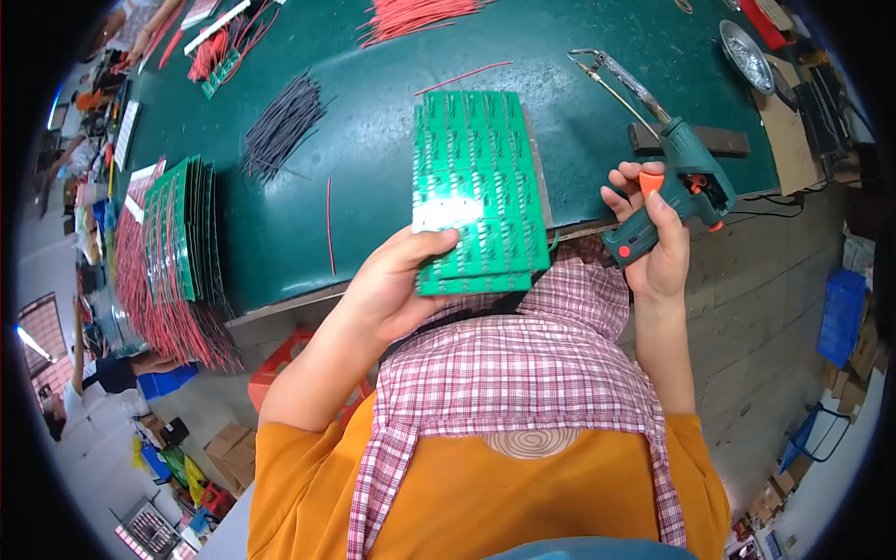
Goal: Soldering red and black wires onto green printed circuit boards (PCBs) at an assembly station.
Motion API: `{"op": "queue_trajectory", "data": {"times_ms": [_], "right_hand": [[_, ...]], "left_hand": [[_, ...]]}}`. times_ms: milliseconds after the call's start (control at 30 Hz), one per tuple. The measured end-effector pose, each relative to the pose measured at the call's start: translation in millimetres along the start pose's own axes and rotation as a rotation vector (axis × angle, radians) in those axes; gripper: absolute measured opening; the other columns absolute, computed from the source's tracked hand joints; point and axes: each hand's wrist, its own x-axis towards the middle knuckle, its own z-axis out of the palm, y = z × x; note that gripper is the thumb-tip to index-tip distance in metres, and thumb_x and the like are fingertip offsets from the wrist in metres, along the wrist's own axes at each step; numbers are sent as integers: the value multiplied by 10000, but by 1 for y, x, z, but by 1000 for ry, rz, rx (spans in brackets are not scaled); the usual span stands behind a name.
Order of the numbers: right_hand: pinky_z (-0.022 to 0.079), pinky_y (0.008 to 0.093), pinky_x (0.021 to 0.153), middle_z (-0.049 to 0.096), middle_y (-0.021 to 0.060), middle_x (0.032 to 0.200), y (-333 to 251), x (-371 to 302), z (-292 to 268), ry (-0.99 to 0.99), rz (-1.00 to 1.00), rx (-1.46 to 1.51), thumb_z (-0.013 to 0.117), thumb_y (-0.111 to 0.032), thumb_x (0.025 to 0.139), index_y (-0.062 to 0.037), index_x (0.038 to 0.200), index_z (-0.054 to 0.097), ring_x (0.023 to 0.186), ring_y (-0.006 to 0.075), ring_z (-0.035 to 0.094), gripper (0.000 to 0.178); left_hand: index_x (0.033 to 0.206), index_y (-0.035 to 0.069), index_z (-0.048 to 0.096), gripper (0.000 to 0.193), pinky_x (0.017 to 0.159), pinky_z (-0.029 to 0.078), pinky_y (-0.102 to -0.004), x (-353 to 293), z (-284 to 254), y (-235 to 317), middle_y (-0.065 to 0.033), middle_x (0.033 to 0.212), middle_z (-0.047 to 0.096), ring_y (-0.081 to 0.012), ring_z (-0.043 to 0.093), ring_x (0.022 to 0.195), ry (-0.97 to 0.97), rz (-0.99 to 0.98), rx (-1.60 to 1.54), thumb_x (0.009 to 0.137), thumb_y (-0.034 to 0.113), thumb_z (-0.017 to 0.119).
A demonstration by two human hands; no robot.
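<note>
My left hand [397, 275] is closed on green circuit board panels [481, 168], thumb on top and the other fingers underneath. At least two panels overlap at the near end, and light glares off the upper one. They are at the table's near edge, in front of my checked apron. To the right, my right hand [661, 247] grips the handle of a green soldering gun [693, 159] with an orange trigger. Its metal tip and a thin tube point up and left over the table. A single red wire [329, 224] lies left of the panels, another red wire [471, 77] beyond them.
Black wires [283, 126] and red wires [411, 19] lie in piles on the green table [373, 121]. Wired circuit boards [177, 229] stand stacked at the left edge. A metal dish [745, 56] and a dark bar [728, 140] are at right. A red stool [280, 364] stands below.
</note>
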Motion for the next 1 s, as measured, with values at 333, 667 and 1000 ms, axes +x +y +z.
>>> {"op": "queue_trajectory", "data": {"times_ms": [333, 667, 1000], "right_hand": [[486, 419, 872, 567, 164, 1105, 13, -6, 20, 15, -47, -41, 531, -109, 869, -15, 1140, 498, 1034, 259, 573, 289], [474, 403, 878, 568, 163, 1109, 10, -3, 12, 90, -30, -76, 528, -137, 868, -7, 1154, 485, 1029, 261, 569, 318], [455, 385, 895, 542, 165, 1143, 9, -1, 18, 22, 33, -80, 526, -167, 870, -22, 1185, 455, 1037, 241, 542, 354]], "left_hand": [[1219, -41, 445, 353, 897, 495, -349, 47, 23, 20, -156, 1141, 578, -213, 607, 989, 16, 110, 334, 911, 114, 519], [1277, -31, 439, 366, 930, 414, -277, -1, 9, 33, -95, 1161, 578, -155, 546, 1052, 163, 377, 737, 946, 127, 438], [876, -10, 592, 88, 558, 448, -344, -65, -39, 34, -129, 703, 570, -251, 578, 626, 791, 724, 1624, 852, 75, 595]]}}
